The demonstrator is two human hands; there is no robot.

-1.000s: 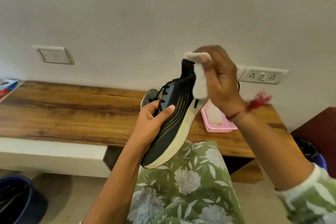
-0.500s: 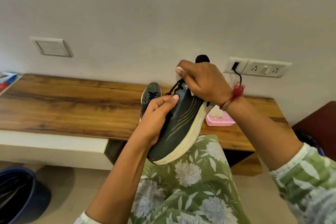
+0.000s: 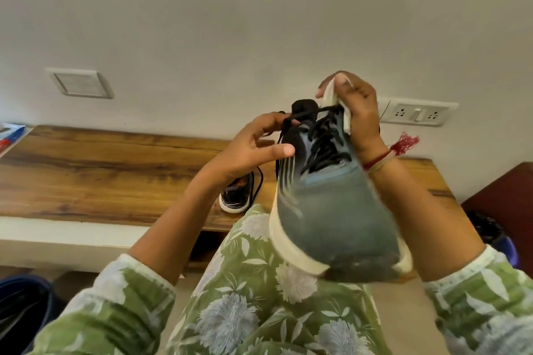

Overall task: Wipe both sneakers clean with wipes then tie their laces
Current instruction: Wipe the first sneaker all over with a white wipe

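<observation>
A dark sneaker (image 3: 331, 210) with a white sole is held up over my lap, toe toward me and its black laces loose. My left hand (image 3: 253, 147) holds its left side near the collar, thumb against the upper. My right hand (image 3: 354, 112) grips a white wipe (image 3: 331, 95) and presses it against the right side by the tongue. The second sneaker (image 3: 238, 196) lies on the wooden table (image 3: 101, 176), partly hidden behind my left wrist.
A wall socket strip (image 3: 415, 115) sits behind my right hand and a switch plate (image 3: 80, 83) is on the wall at left. A dark blue bin (image 3: 20, 311) stands on the floor at lower left. A dark red chair edge (image 3: 504, 196) is at right.
The sneaker has turned from side-on to toe toward me and come closer. My right hand with the wipe moved from the heel to the tongue side. The pink tray is now hidden.
</observation>
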